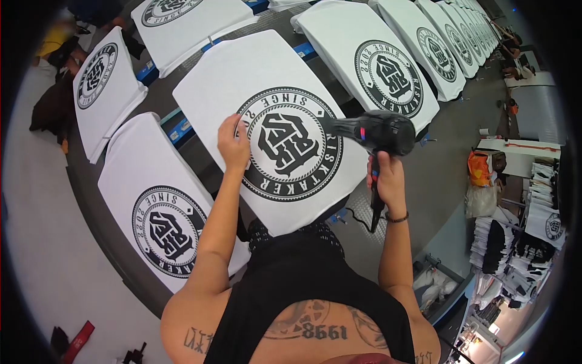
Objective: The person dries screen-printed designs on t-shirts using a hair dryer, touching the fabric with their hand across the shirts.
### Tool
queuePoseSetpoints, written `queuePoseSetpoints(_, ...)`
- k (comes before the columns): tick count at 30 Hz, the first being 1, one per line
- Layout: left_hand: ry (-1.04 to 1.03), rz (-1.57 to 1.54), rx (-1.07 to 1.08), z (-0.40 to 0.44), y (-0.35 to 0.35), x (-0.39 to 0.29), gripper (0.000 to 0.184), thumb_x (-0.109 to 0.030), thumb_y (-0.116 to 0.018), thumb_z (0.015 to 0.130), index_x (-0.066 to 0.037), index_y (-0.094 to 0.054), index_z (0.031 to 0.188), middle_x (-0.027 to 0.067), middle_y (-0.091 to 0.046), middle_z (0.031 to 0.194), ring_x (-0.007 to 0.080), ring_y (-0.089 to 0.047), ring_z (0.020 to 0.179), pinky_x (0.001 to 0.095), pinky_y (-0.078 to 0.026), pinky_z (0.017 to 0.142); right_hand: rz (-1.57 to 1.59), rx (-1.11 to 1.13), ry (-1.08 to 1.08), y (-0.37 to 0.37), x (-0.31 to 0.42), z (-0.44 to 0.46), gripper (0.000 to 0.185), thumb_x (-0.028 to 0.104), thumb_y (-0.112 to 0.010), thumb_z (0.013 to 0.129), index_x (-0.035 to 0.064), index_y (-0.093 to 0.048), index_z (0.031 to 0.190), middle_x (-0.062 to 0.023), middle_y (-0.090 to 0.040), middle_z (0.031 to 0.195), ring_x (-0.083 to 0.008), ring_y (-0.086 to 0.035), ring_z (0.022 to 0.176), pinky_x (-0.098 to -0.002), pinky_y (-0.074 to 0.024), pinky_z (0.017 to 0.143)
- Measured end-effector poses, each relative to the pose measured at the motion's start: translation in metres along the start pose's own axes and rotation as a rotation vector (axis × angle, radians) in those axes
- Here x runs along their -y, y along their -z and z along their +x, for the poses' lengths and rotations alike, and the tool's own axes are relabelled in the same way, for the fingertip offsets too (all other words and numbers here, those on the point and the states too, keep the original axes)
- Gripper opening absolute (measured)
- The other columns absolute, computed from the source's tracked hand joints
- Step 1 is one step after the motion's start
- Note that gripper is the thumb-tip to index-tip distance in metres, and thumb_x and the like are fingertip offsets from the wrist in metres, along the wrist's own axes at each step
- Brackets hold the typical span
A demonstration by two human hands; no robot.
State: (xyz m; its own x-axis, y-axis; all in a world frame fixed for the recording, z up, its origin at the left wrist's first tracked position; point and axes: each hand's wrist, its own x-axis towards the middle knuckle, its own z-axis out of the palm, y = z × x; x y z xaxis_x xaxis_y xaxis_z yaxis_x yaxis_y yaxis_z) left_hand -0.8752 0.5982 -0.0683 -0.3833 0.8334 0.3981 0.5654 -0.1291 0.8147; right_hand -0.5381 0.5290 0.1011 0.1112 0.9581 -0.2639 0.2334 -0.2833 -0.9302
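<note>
A white T-shirt (212, 79) with a round black print lies stretched over a board right in front of me. My right hand (386, 176) is wrapped around the handle of a black hair dryer (388, 132), whose nozzle points left over the print's right side. The dryer's cord hangs below the handle. At the print's left edge, my left hand (234, 144) rests on or just above the fabric, fingers stretched out and holding nothing; I cannot tell if it touches.
More printed white shirts on boards flank mine, one at the lower left (115, 164) and one at the right (333, 36), with a long row beyond. Shelves of stacked shirts (490, 242) stand at the far right. A person in yellow (54, 41) is at the upper left.
</note>
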Motion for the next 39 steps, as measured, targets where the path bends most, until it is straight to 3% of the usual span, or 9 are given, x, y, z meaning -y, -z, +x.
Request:
queuePoseSetpoints(11,0.046,0.354,0.008,-0.011,0.029,0.047,0.048,-0.025,-0.059,0.098,0.004,-0.053,0.136,0.0259,-0.046,0.147,0.0425,-0.036,0.139,0.0486,-0.03,0.116,-0.035,0.011,-0.084,0.002,0.006,0.032,0.063,0.061,-0.044,0.102,0.0012,-0.058,0.089,-0.0035,-0.056,0.065,-0.0114,-0.055,0.047,-0.026,-0.0434,0.043)
queuePoseSetpoints(18,0.073,0.061,0.02,-0.015,0.041,-0.011,0.037,-0.014,-0.062,0.096,0.004,-0.06,0.129,0.0232,-0.061,0.131,0.0358,-0.056,0.125,0.0442,-0.042,0.108,-0.036,-0.11,-0.08,0.0,0.009,-0.023,0.037,0.035,-0.066,0.098,0.0008,-0.059,0.085,-0.0015,-0.054,0.064,-0.0111,-0.055,0.048,-0.0282,-0.0437,0.043)
queuePoseSetpoints(21,0.339,-0.574,0.505,-0.031,0.031,-0.084,0.036,-0.015,-0.065,0.096,0.001,-0.063,0.128,0.0129,-0.07,0.118,0.02,-0.064,0.113,0.0347,-0.049,0.099,0.178,-0.147,0.04,-0.029,0.038,-0.058,0.032,0.032,-0.062,0.101,0.0,-0.062,0.099,-0.0001,-0.057,0.069,-0.0089,-0.056,0.06,-0.0266,-0.0484,0.056)
queuePoseSetpoints(24,0.315,-1.066,0.95,-0.026,0.055,-0.203,0.075,-0.029,-0.076,0.089,-0.003,-0.04,0.149,0.0139,-0.048,0.147,0.0251,-0.052,0.127,0.0351,-0.045,0.101,0.315,0.251,0.265,-0.049,0.031,-0.072,0.047,0.026,-0.052,0.106,-0.0015,-0.044,0.144,-0.0145,-0.055,0.137,-0.0205,-0.054,0.124,-0.0373,-0.0445,0.105)
queuePoseSetpoints(26,0.004,-0.871,0.738,-0.033,0.068,-0.243,0.061,-0.021,-0.077,0.086,-0.001,-0.052,0.138,0.0148,-0.057,0.138,0.0248,-0.058,0.118,0.035,-0.047,0.097,0.197,0.353,0.341,-0.064,0.054,-0.085,0.063,0.03,-0.062,0.1,-0.0012,-0.037,0.148,-0.0172,-0.045,0.148,-0.0296,-0.042,0.136,-0.0437,-0.0294,0.116)
queuePoseSetpoints(29,0.11,-0.689,0.818,-0.04,0.073,-0.216,0.026,-0.006,-0.07,0.086,0.001,-0.066,0.111,0.0052,-0.067,0.082,0.0161,-0.066,0.078,0.0286,-0.052,0.071,0.166,0.331,0.403,-0.064,0.03,-0.07,0.058,0.028,-0.069,0.093,-0.0001,-0.049,0.14,-0.022,-0.045,0.143,-0.0346,-0.042,0.135,-0.0453,-0.029,0.116)
queuePoseSetpoints(31,0.234,-0.596,0.799,-0.032,0.079,-0.229,0.022,-0.006,-0.068,0.088,0.001,-0.065,0.108,0.0027,-0.064,0.076,0.0129,-0.062,0.069,0.0261,-0.049,0.063,-0.184,0.124,0.747,-0.048,0.02,-0.048,0.042,0.021,-0.073,0.088,0.0033,-0.064,0.125,-0.0214,-0.049,0.137,-0.0365,-0.046,0.128,-0.0443,-0.0334,0.112)
queuePoseSetpoints(34,0.456,-0.492,0.835,-0.027,0.072,-0.217,0.02,-0.017,-0.066,0.095,0.001,-0.063,0.1,-0.0001,-0.058,0.065,0.0083,-0.052,0.051,0.0242,-0.041,0.048,-0.002,-0.16,0.604,-0.045,-0.079,0.015,0.016,0.004,-0.07,0.086,0.0043,-0.068,0.102,-0.0124,-0.064,0.116,-0.0324,-0.059,0.108,-0.0384,-0.049,0.093)
queuePoseSetpoints(39,0.533,-0.42,0.793,-0.024,0.053,-0.222,0.025,-0.022,-0.067,0.096,0.002,-0.062,0.099,0.0036,-0.059,0.066,0.0107,-0.056,0.052,0.0263,-0.044,0.048,-0.575,-0.368,0.594,-0.029,-0.194,0.076,0.035,0.018,-0.059,0.097,0.0012,-0.06,0.127,-0.0185,-0.059,0.133,-0.0396,-0.051,0.128,-0.0511,-0.0358,0.111)
